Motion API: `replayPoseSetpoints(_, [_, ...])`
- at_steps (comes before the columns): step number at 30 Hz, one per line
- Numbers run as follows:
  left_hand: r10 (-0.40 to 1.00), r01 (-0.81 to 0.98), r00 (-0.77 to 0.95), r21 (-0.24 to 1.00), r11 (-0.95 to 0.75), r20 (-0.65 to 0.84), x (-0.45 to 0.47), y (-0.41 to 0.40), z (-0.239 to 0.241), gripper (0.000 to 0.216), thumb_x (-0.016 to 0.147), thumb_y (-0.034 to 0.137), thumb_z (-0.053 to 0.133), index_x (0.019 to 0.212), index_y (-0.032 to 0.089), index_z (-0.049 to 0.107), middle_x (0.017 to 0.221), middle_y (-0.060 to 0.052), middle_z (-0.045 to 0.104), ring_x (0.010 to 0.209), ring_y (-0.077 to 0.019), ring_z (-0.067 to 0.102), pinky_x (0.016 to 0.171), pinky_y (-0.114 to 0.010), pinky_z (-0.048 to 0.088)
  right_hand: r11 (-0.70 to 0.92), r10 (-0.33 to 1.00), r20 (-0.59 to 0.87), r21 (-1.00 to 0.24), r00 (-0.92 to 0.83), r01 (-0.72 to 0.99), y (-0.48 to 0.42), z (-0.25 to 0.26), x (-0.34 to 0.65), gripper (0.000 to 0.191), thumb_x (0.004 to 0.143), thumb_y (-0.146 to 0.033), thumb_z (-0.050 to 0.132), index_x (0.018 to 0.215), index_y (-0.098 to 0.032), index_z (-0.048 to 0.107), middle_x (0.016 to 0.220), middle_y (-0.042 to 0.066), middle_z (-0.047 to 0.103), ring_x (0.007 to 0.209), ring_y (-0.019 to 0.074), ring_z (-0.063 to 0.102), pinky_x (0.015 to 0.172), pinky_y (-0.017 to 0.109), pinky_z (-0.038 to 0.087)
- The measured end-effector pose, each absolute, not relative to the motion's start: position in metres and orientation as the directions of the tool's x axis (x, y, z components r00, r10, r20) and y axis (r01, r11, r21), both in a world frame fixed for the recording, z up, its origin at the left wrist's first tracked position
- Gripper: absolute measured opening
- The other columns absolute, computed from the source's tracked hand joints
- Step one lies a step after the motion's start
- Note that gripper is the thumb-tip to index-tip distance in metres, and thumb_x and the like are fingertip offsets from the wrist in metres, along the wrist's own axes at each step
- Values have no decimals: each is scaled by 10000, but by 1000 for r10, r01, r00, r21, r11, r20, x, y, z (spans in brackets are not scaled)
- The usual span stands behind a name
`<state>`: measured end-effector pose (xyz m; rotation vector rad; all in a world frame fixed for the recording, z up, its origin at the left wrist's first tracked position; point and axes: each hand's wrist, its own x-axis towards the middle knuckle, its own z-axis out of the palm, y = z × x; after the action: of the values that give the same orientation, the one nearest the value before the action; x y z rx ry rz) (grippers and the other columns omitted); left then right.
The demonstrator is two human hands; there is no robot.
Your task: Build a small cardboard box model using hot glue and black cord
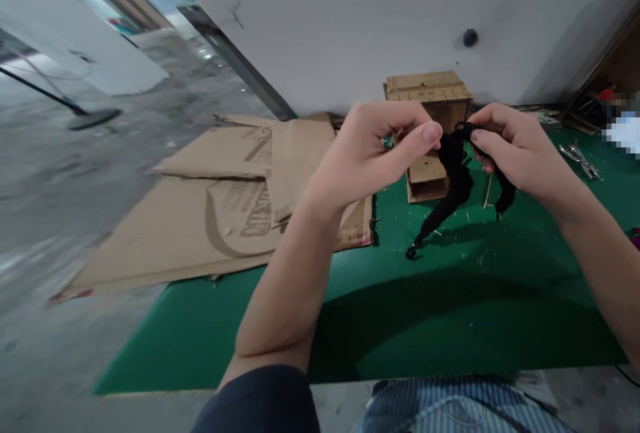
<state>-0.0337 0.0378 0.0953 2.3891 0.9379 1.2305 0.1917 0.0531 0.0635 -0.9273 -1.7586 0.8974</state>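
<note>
Both my hands are raised over a green mat and pinch a black cord between them. My left hand grips its upper end with thumb and fingers closed. Just to the right, my right hand is closed on the same bunched top part. The cord's loose ends hang down, and one tip touches the mat. Behind the hands stands a small cardboard box, partly hidden by them.
Flattened cardboard sheets lie at the mat's left edge on a grey concrete floor. Metal pliers rest at the far right of the mat. A thin metal pin and small scraps lie near the box. A white wall rises behind.
</note>
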Motion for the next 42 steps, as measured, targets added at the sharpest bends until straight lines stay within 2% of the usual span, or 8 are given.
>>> replayPoseSetpoints(5, [658,376,416,540,-753,628,-36,38,97,564,976,763,543,775,248,655,714,-40,649,651,-157,584,564,-334,477,446,878,390,-877,-277,177,57,59,196,115,980,-350,718,916,-270,665,712,-24,583,573,119,489,499,279,415])
replayPoseSetpoints(13, [516,280,600,443,-852,611,-35,41,91,172,1016,275,589,1088,259,744,986,-77,656,816,-180,643,642,-333,545,468,820,351,-866,-453,177,49,70,199,73,977,-317,700,1041,-282,704,865,-1,668,663,135,576,583,286,506])
replayPoseSetpoints(18, [454,298,661,346,-890,598,-32,48,84,249,1029,293,555,1211,274,724,1009,-86,620,944,-224,648,726,-354,595,554,727,355,-809,-588,196,40,76,196,216,885,-335,808,1069,-276,711,951,1,676,786,161,607,669,294,534])
replayPoseSetpoints(21, [435,305,649,311,-900,624,-30,47,82,267,1031,268,522,1204,251,725,1049,-103,602,972,-221,644,753,-357,600,578,750,404,-786,-524,221,42,75,194,123,908,-337,791,951,-265,701,854,-11,650,728,144,584,653,289,518])
replayPoseSetpoints(27, [663,304,518,609,-733,540,-25,42,78,518,980,487,664,1428,294,489,1336,-114,609,1119,-235,683,888,-370,622,522,821,490,-852,-294,37,39,81,200,73,961,-355,750,940,-288,727,776,-36,640,615,114,594,558,270,506])
replayPoseSetpoints(30, [624,169,648,716,-677,437,-21,49,70,558,918,597,732,1346,298,536,1232,-91,661,1101,-232,716,836,-344,627,602,778,604,-795,-175,-65,32,88,199,64,954,-286,758,901,-320,772,820,-26,654,724,123,610,650,267,529])
replayPoseSetpoints(35, [492,158,850,801,-577,186,-15,62,62,401,948,625,686,905,239,583,793,-25,664,673,-153,639,561,-286,527,571,820,568,-819,-65,53,30,93,200,159,1007,-414,672,865,-379,736,902,-10,688,799,190,643,767,352,550])
replayPoseSetpoints(42, [637,65,719,885,-461,279,-17,56,63,512,921,743,655,973,244,556,955,-75,789,861,-210,789,683,-317,638,677,724,684,-729,92,101,56,87,217,292,1027,-508,625,800,-323,644,684,8,464,585,168,451,564,336,377])
